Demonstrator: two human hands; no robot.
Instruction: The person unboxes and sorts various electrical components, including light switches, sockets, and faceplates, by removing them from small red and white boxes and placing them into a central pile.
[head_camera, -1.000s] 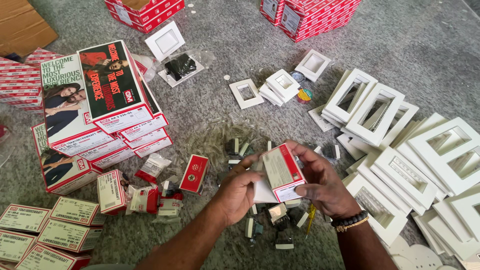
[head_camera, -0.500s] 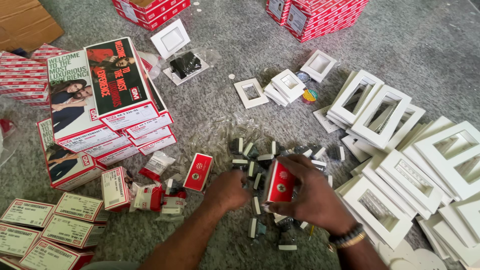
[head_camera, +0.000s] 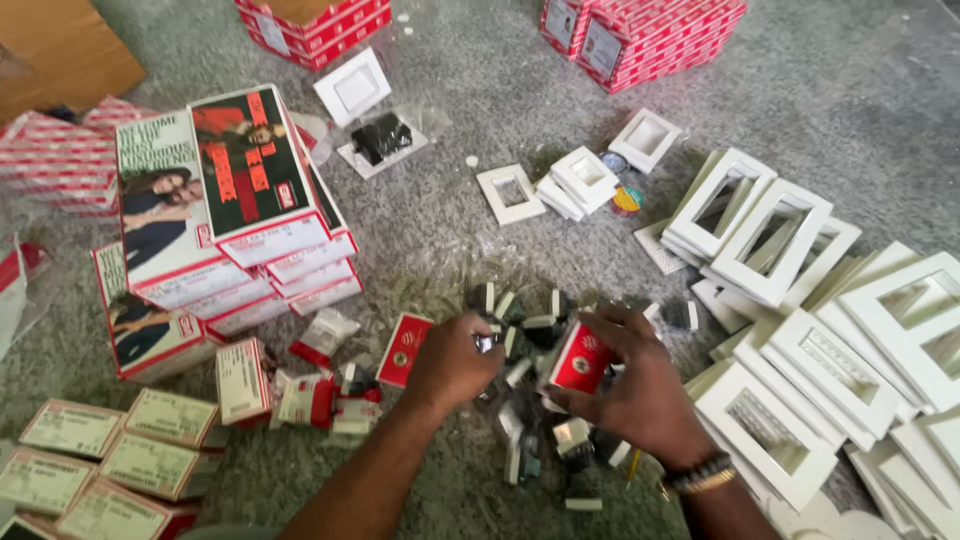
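My right hand (head_camera: 640, 395) grips a small red box (head_camera: 581, 360) by its sides, low over a heap of small black and white switch parts (head_camera: 530, 330) on the grey carpet. My left hand (head_camera: 452, 360) is closed beside it, fingertips pinching a small part from the heap at the box's left. A beaded bracelet (head_camera: 700, 473) circles my right wrist. Another small red box (head_camera: 404, 349) lies flat just left of my left hand.
Stacks of white frame plates (head_camera: 800, 300) fill the right side. Piles of red and white cartons (head_camera: 240, 220) stand at left, pale flat boxes (head_camera: 110, 460) at lower left. More red cartons (head_camera: 650, 35) sit at the back, with a brown cardboard box (head_camera: 60, 50) at top left.
The red and white box in my hands came down from a raised, side-on hold to low over the heap, its red face up. Both hands dropped toward the parts.
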